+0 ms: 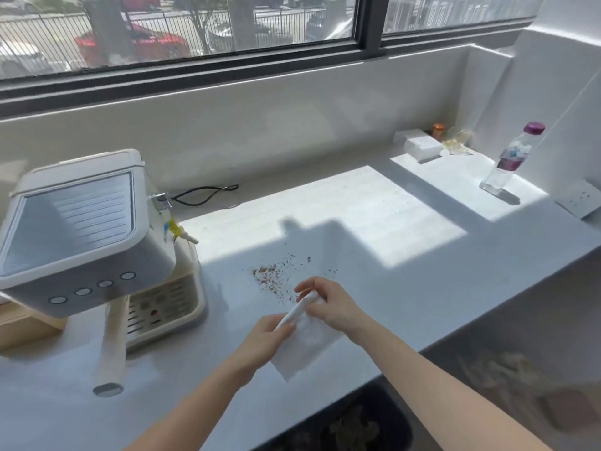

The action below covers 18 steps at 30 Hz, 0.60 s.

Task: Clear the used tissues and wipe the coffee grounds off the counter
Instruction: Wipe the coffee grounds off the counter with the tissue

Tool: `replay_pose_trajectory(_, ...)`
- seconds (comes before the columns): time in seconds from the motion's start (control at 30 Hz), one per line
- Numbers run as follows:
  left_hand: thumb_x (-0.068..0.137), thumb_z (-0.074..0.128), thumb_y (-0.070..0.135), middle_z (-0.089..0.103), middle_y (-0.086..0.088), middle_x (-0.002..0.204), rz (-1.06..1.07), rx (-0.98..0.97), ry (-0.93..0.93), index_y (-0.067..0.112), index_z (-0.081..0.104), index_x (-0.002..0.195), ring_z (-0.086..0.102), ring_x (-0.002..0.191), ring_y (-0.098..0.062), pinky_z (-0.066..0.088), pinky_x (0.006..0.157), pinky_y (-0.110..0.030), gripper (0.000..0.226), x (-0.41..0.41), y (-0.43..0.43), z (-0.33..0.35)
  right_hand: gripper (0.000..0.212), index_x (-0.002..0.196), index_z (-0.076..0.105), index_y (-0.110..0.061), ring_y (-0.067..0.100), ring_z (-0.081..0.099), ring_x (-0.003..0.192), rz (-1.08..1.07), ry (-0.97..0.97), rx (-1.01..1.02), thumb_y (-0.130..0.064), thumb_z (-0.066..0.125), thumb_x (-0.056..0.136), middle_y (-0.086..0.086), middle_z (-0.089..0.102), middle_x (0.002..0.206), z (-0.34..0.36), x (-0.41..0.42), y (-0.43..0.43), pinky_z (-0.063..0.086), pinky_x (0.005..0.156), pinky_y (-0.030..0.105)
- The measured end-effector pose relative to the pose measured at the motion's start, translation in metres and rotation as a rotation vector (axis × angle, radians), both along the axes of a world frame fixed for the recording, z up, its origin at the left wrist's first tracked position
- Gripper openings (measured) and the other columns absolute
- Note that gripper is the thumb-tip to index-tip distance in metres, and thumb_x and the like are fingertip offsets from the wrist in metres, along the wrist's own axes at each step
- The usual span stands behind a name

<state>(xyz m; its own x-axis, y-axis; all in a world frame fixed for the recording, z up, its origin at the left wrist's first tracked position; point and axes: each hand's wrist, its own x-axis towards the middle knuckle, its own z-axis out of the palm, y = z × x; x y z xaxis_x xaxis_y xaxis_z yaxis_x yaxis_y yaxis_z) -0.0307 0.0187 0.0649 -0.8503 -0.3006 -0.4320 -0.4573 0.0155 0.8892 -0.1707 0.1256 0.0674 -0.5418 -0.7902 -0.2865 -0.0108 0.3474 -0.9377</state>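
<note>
— What did you have in the hands at that moment?

— I had both on one white tissue [305,340], held just above the tabletop [406,288] near its front edge. My left hand [265,336] was clenched on the tissue's left side, and my right hand [328,304] pinched its upper end, which was rolled into a narrow tube. The lower part hung loose as a flat sheet.

— And the coffee grounds?

— The coffee grounds [279,275] lay scattered on the tabletop just behind my hands, toward the middle. The thickest patch sat to the left, with stray specks trailing right and back into the sunlit area.

— Anything else on there?

— A white coffee machine [84,236] stood at the left end, with a black cable [208,193] behind it along the back edge. Toward the far right corner there was a small white box [421,148] and a clear bottle [512,161] with a purple cap, well apart from the grounds.
</note>
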Motion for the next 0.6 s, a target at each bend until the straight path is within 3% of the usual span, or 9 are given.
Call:
replay_pose_trajectory(0.17, 0.098, 0.046, 0.028, 0.075, 0.008, 0.088, 0.146, -0.005, -0.034, 0.032, 0.072, 0.091, 0.069, 0.08, -0.006, 0.047, 0.064, -0.014, 0.027, -0.001, 0.015, -0.016, 0.034, 0.103, 0.066, -0.023, 0.01, 0.063, 0.092, 0.08, -0.09, 0.003, 0.0, 0.055, 0.081, 0.0, 0.07, 0.101, -0.025, -0.016, -0.002, 0.051, 0.08, 0.024)
replay_pose_trajectory(0.3, 0.097, 0.048, 0.025, 0.075, 0.003, 0.088, 0.549, 0.006, 0.002, 0.028, 0.071, 0.093, 0.069, 0.08, -0.014, 0.049, 0.066, -0.026, 0.023, 0.005, 0.033, -0.028, 0.018, 0.105, 0.065, -0.025, 0.008, 0.061, 0.095, 0.03, -0.053, 0.016, -0.017, 0.057, 0.09, -0.002, 0.068, 0.107, -0.037, -0.054, 0.018, 0.049, 0.078, 0.015)
replay_pose_trajectory(0.37, 0.097, 0.048, 0.023, 0.071, 0.008, 0.079, 0.831, -0.102, 0.044, 0.027, 0.069, 0.091, 0.064, 0.074, -0.01, 0.046, 0.063, -0.025, 0.022, 0.007, 0.039, -0.032, 0.022, 0.114, 0.062, -0.023, 0.007, 0.056, 0.107, -0.035, 0.092, 0.051, -0.024, 0.053, 0.094, -0.008, 0.063, 0.113, -0.048, -0.084, 0.038, 0.045, 0.094, 0.025)
replay_pose_trajectory(0.47, 0.097, 0.044, 0.019, 0.064, 0.004, 0.08, 1.117, -0.378, 0.044, 0.015, 0.065, 0.107, 0.057, 0.075, -0.018, 0.044, 0.063, -0.029, 0.024, 0.012, 0.042, -0.042, 0.035, 0.132, 0.05, -0.02, 0.021, 0.037, 0.133, -0.079, 0.456, 0.17, -0.025, 0.046, 0.097, 0.002, 0.048, 0.141, -0.069, -0.131, 0.069, 0.029, 0.11, 0.037)
replay_pose_trajectory(0.53, 0.097, 0.04, 0.015, 0.066, -0.002, 0.106, 1.164, -0.518, 0.005, 0.015, 0.058, 0.123, 0.059, 0.096, -0.021, 0.048, 0.082, -0.036, 0.032, 0.018, 0.042, -0.053, 0.044, 0.142, 0.037, -0.021, 0.025, 0.021, 0.142, 0.002, 0.714, 0.346, -0.029, 0.039, 0.099, 0.004, 0.029, 0.154, -0.087, -0.153, 0.09, 0.018, 0.114, 0.045)
replay_pose_trajectory(0.6, 0.096, 0.039, 0.005, 0.051, 0.001, 0.138, 1.105, -0.637, -0.028, 0.017, 0.047, 0.137, 0.045, 0.126, -0.013, 0.034, 0.105, -0.03, 0.043, 0.024, 0.045, -0.068, 0.052, 0.149, 0.018, -0.026, 0.022, 0.006, 0.146, 0.149, 0.876, 0.544, -0.036, 0.029, 0.099, 0.001, 0.01, 0.16, -0.107, -0.165, 0.108, 0.009, 0.116, 0.05)
